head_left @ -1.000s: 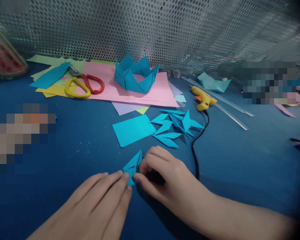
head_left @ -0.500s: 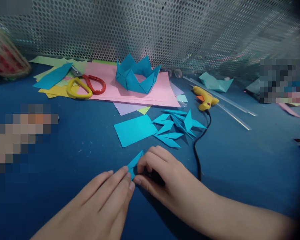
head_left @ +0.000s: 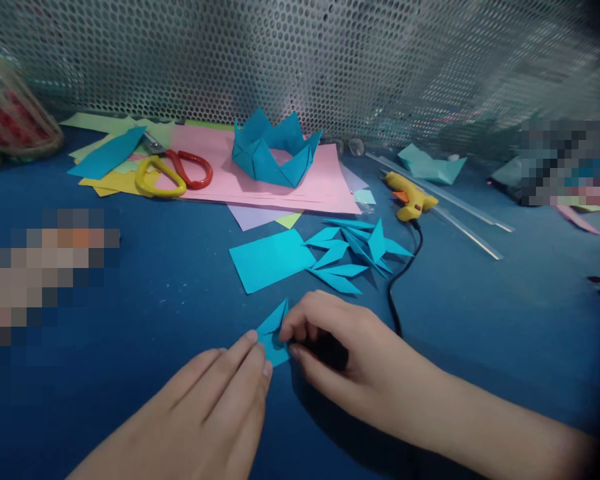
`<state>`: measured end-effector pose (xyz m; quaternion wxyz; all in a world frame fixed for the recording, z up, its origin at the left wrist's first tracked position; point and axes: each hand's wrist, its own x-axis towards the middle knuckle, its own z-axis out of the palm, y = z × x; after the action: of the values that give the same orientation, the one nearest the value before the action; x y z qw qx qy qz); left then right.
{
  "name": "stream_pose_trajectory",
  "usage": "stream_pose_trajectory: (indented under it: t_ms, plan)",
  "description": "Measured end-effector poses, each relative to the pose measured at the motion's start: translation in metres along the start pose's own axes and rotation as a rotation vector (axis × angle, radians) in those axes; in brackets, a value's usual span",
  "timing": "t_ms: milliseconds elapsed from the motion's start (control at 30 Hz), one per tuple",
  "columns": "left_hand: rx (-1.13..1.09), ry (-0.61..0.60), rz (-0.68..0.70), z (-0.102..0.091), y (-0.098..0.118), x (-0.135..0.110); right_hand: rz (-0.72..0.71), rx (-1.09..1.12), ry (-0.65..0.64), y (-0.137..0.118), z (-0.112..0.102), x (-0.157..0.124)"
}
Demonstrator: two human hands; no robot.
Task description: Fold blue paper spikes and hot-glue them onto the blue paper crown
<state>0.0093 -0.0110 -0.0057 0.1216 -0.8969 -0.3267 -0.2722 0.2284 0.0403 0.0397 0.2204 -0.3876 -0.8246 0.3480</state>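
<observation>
A small folded blue paper piece (head_left: 274,331) lies on the blue table (head_left: 480,313) between my hands. My left hand (head_left: 215,407) lies flat with fingers stretched out, its fingertips pressing the piece's lower left edge. My right hand (head_left: 340,347) is curled, its fingertips pinching the piece's right side. Just beyond lie a flat blue paper rectangle (head_left: 266,259) and a cluster of several folded blue pointed pieces (head_left: 355,253).
A blue paper crown (head_left: 273,150) stands on pink sheets (head_left: 325,187). Scissors with yellow and red handles (head_left: 173,172) rest on coloured papers at the left. A yellow glue gun (head_left: 409,197) with black cord (head_left: 397,287) and glue sticks (head_left: 460,217) lie at the right. Perforated metal wall behind.
My right hand has slid a little to the right along the folded piece, baring more of its lower part. My left hand keeps pressing the same spot.
</observation>
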Motion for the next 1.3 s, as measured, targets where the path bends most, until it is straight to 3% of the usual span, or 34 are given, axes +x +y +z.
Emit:
stream_pose_trajectory:
  t_ms: [233,400,567,867,1100,1300]
  plan:
    - [0.001,-0.041,0.051,-0.006,-0.004,0.007,-0.342,-0.069,-0.165,0.018,-0.012,0.006]
    - [-0.044,-0.030,-0.026,-0.003,-0.003,0.011,-0.490,-0.249,-0.110,0.023,-0.012,0.010]
    - [-0.040,-0.065,-0.004,-0.006,-0.004,0.010,-0.599,-0.364,-0.034,0.020,-0.011,0.013]
    - [-0.003,-0.010,0.068,-0.011,-0.007,0.028,-0.622,-0.486,0.021,0.020,-0.005,0.013]
    - [-0.027,-0.057,0.065,-0.010,-0.008,0.020,-0.680,-0.472,-0.052,0.025,-0.015,0.015]
    - [-0.019,-0.028,0.050,-0.010,-0.008,0.016,-0.722,-0.492,-0.069,0.027,-0.015,0.013]
